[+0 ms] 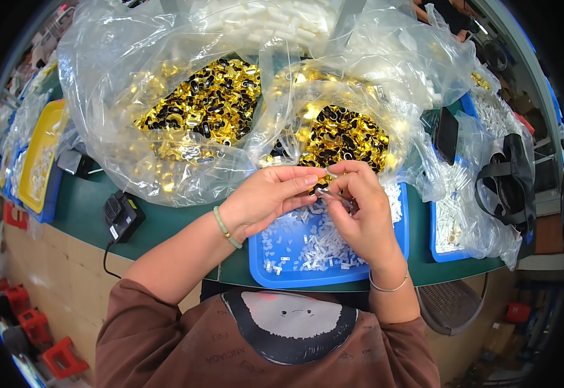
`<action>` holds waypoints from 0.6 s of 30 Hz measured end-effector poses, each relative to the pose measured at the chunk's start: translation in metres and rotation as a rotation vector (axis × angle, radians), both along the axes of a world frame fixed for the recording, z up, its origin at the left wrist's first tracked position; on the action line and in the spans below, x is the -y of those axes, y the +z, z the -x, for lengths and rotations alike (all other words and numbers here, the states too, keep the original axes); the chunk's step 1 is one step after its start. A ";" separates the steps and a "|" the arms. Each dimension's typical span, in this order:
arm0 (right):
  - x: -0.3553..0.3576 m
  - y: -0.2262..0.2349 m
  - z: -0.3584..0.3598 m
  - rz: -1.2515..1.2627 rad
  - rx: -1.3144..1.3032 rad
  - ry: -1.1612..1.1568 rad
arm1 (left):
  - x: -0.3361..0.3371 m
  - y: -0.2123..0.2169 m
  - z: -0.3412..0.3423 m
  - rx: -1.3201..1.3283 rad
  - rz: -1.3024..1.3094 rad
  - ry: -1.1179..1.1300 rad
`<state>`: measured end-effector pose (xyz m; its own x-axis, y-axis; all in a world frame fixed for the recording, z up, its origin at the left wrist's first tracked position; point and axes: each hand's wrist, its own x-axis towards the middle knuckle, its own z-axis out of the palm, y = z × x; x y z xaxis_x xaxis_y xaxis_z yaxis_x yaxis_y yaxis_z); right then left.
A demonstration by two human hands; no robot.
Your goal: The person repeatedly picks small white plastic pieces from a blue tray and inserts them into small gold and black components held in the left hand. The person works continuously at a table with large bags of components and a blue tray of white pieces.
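My left hand (270,197) and my right hand (363,210) meet over the far edge of a blue tray (266,275). The fingers of the left are pinched together round a small piece, mostly hidden, with a dark bit showing at the fingertips. In the right is a thin silver tool (326,192), tweezers by its look, its tip close to the left fingertips. Many small white plastic pieces (324,246) lie loose in the tray. Just beyond the hands, an open clear bag holds shiny gold and black curved parts (347,139).
A larger bag of similar gold and black parts (211,103) sits left of it, with a bag of white pieces (269,22) behind. A black phone (447,134) and another blue tray (434,239) are at right. A black corded device (121,216) stands on the green table (165,226).
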<state>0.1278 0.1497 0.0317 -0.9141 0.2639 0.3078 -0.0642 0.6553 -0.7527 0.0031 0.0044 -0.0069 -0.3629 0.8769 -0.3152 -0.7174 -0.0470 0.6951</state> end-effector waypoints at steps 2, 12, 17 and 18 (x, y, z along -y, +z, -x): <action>0.000 -0.002 0.000 -0.012 -0.011 0.022 | 0.000 0.003 -0.002 0.004 0.007 0.003; 0.002 -0.001 0.001 0.051 0.020 0.018 | 0.000 0.008 -0.003 -0.037 0.055 0.002; 0.001 -0.004 0.003 -0.033 -0.020 0.014 | 0.000 0.002 -0.002 -0.023 0.007 -0.004; 0.001 -0.004 0.003 -0.044 -0.028 0.016 | 0.000 0.002 -0.002 -0.021 0.013 -0.007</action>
